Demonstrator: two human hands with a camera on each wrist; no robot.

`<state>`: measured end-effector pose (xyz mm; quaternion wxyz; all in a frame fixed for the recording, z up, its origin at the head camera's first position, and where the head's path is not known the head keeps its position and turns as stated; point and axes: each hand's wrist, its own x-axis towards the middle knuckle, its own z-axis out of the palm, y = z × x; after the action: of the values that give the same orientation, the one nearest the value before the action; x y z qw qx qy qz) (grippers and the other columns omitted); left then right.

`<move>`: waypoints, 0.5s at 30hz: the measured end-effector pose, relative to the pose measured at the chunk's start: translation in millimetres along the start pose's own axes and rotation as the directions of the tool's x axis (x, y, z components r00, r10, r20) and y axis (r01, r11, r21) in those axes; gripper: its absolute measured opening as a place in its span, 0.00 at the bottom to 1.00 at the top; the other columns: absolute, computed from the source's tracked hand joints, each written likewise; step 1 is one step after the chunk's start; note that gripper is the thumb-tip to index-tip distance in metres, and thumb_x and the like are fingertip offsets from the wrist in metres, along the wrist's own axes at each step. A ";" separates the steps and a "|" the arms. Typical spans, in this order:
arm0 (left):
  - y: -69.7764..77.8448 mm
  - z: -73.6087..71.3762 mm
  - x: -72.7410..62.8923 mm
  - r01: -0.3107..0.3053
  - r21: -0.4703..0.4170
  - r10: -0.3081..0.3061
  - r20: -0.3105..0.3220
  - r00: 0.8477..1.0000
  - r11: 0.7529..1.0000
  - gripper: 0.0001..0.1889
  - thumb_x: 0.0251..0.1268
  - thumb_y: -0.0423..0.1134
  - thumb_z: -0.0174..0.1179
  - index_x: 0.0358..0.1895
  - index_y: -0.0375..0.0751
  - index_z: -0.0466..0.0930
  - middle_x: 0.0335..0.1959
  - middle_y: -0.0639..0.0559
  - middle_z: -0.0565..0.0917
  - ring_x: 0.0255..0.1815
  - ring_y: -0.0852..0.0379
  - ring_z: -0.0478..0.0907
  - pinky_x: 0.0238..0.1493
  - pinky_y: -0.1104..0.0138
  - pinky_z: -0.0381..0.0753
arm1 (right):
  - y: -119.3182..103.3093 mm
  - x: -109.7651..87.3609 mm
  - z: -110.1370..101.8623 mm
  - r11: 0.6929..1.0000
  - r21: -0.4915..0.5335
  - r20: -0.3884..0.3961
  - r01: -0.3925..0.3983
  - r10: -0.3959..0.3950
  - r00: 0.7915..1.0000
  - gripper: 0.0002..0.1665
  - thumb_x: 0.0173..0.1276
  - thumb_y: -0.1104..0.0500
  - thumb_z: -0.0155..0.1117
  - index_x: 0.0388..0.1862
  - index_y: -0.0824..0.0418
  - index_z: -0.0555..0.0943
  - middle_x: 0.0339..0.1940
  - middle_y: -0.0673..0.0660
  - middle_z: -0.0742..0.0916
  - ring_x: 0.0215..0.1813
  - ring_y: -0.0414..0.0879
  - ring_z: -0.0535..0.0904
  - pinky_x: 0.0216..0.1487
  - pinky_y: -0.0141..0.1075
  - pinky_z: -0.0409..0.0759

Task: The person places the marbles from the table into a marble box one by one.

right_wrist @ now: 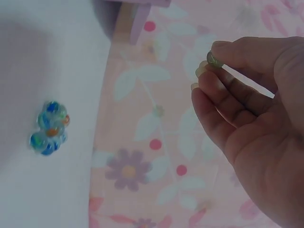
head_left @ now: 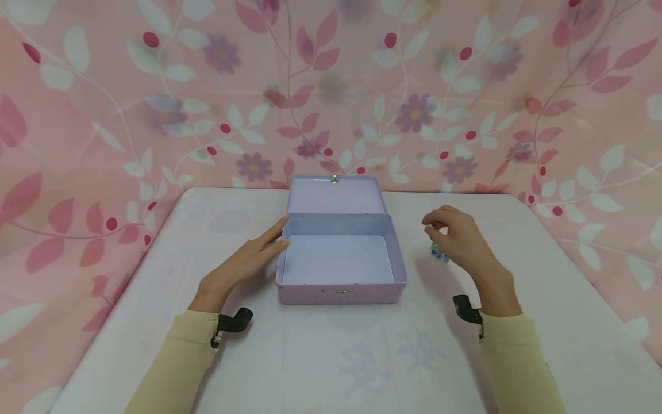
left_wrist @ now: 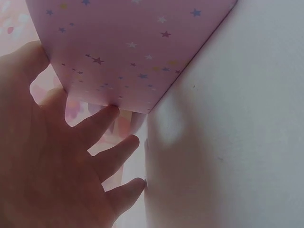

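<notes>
A lilac tin box [head_left: 341, 294] dotted with small stars stands on the table, its hinged lid [head_left: 333, 198] tipped back and its inside bare. My left hand [head_left: 240, 264] rests against the box's left side, fingers spread and fairly straight. In the left wrist view, fingertips lie along the starry wall [left_wrist: 123, 52]. To the right of the box, my right hand [head_left: 462, 241] is raised above the table and pinches a greenish glass marble [right_wrist: 214, 59] between thumb and fingertips. Below that hand, several clear marbles [right_wrist: 50, 128] with blue, green and orange swirls sit bunched together.
A white cloth with faint flower prints covers the table [head_left: 320, 356]. Behind it hangs a pink curtain [head_left: 331, 86] patterned with leaves and flowers. Each wrist carries a black camera mount, such as the one on the left wrist [head_left: 235, 321].
</notes>
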<state>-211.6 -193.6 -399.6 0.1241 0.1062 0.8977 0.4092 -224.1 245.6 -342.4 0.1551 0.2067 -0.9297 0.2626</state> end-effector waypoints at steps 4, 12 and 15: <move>-1.8 0.4 0.8 0.004 -0.011 -0.004 0.004 1.000 1.000 0.33 0.69 0.72 0.43 0.73 0.90 0.40 0.80 0.57 0.57 0.81 0.50 0.54 0.76 0.36 0.48 | -13.6 4.2 5.4 0.999 0.017 0.007 0.028 -0.028 1.000 0.07 0.65 0.70 0.66 0.41 0.62 0.85 0.38 0.55 0.85 0.41 0.48 0.83 0.42 0.36 0.77; -3.2 1.7 2.4 0.012 -0.018 -0.012 0.004 1.000 1.000 0.32 0.69 0.72 0.44 0.72 0.93 0.40 0.80 0.56 0.57 0.81 0.50 0.55 0.76 0.35 0.47 | -37.6 11.4 19.3 0.993 0.088 0.046 0.078 -0.082 0.996 0.09 0.64 0.71 0.66 0.41 0.61 0.85 0.38 0.54 0.85 0.42 0.47 0.83 0.47 0.43 0.81; -2.0 1.5 2.2 0.018 -0.018 -0.018 0.004 1.000 1.000 0.32 0.70 0.71 0.44 0.72 0.93 0.40 0.80 0.56 0.57 0.81 0.49 0.55 0.76 0.35 0.46 | -44.7 12.4 24.8 0.986 0.125 0.068 0.111 -0.121 0.990 0.10 0.63 0.72 0.66 0.40 0.61 0.85 0.38 0.54 0.85 0.42 0.47 0.83 0.46 0.40 0.82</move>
<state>-213.4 -193.2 -402.4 0.1305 0.0978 0.8946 0.4160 -218.5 193.4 -338.7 0.1222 0.2792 -0.9037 0.3008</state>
